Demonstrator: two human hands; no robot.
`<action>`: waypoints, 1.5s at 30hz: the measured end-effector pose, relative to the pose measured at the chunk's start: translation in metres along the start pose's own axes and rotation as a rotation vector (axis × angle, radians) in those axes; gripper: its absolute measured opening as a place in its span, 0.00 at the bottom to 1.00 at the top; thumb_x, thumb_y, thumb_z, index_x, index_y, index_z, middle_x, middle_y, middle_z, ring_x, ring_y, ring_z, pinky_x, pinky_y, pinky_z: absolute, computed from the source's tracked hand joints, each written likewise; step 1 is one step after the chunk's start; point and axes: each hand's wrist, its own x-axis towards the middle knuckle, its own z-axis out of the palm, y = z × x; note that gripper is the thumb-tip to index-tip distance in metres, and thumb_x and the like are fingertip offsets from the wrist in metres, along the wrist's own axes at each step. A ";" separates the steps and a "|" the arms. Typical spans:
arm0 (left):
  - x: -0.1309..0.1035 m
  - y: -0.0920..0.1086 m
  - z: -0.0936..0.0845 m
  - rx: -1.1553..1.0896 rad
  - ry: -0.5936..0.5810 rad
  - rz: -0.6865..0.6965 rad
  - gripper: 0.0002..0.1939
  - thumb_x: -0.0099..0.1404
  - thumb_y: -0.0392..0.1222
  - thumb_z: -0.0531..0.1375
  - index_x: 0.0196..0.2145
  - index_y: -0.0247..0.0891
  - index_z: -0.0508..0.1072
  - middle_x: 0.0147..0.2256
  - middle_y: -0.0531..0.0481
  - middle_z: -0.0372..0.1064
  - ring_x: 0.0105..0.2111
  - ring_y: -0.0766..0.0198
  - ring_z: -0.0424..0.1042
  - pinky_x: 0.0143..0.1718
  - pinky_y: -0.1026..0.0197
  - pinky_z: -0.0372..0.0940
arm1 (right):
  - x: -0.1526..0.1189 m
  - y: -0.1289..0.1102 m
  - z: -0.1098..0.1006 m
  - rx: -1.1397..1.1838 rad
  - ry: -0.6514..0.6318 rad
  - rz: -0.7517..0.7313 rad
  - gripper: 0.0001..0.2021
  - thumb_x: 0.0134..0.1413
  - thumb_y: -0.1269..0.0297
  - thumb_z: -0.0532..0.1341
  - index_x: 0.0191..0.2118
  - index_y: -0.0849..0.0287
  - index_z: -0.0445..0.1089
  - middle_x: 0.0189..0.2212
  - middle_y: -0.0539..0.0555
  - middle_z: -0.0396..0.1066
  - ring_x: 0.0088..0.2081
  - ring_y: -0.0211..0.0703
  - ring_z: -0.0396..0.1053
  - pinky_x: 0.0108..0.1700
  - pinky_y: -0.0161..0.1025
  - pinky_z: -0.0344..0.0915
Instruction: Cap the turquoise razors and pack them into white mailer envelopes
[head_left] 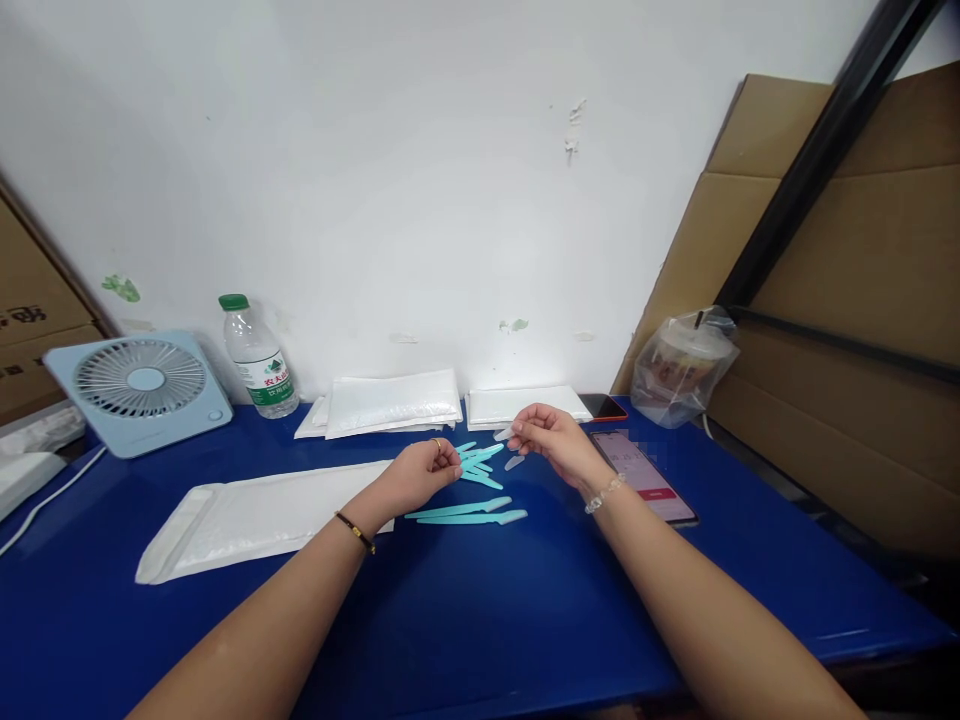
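Note:
My left hand [421,472] is closed in a pinch on a turquoise eyebrow razor [487,453], over a small fanned pile of the same razors. Facing it, my right hand [553,442] pinches a small clear blade cap [502,434] between thumb and fingers. Another translucent cap [514,463] lies on the table just below those fingertips. Two more razors [472,517] rest side by side nearer to me, their blade ends pointing right. Part of the pile is hidden behind my left fingers.
A white padded mailer [262,515] lies left on the blue table [480,620]. Stacked mailers [394,403] stand by the wall. Around them are a fan [146,385], a water bottle [259,365], a phone [645,475] and a bagged drink cup [682,365].

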 end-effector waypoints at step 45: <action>0.001 0.000 -0.001 -0.036 -0.045 -0.020 0.14 0.55 0.51 0.57 0.32 0.36 0.67 0.25 0.54 0.62 0.26 0.66 0.61 0.27 0.64 0.58 | 0.001 0.008 0.003 0.145 -0.142 0.116 0.10 0.44 0.64 0.65 0.33 0.61 0.68 0.22 0.48 0.66 0.26 0.35 0.67 0.29 0.33 0.63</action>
